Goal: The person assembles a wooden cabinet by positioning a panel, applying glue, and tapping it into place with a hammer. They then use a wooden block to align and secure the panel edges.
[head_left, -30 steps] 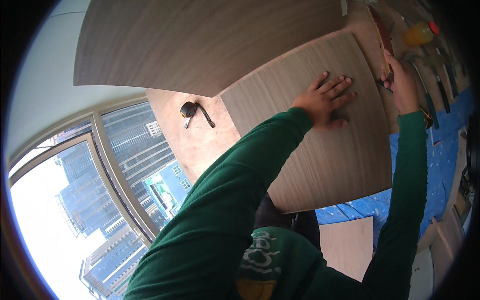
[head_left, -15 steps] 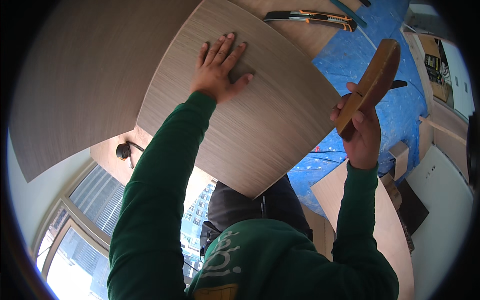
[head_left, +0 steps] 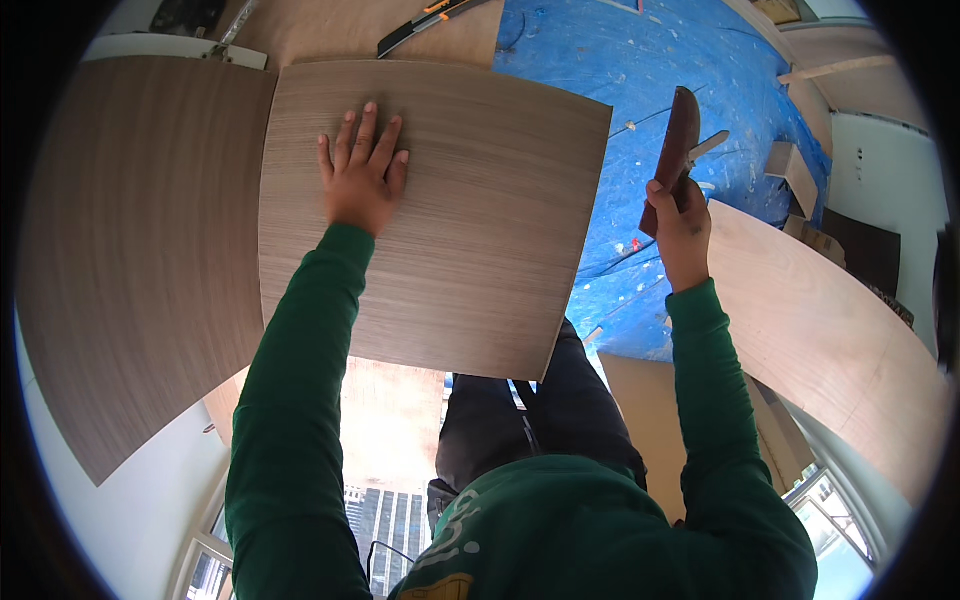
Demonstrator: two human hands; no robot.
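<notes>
My left hand [head_left: 362, 185] lies flat with fingers spread on the upper left part of a brown wood-grain panel [head_left: 470, 230]. Beyond the panel's right edge, my right hand [head_left: 684, 230] is closed around the lower end of a small wooden hand plane [head_left: 677, 130]. Its long reddish-brown body points upward, clear of the panel, and a flat piece juts from its right side. A black and orange utility knife [head_left: 425, 25] rests on the pale board past the panel's far edge.
Another large wood-grain panel [head_left: 150, 240] borders the left side. Blue sheeting [head_left: 620, 290] covers the floor to the right, with scattered debris on it. A pale plywood board [head_left: 830, 330] stretches along the right, near a small box-shaped wooden piece [head_left: 793, 175].
My view has turned, so the panel now appears squarer. The hand plane has tipped more upright, showing its narrow side. My left hand stays flat on the panel.
</notes>
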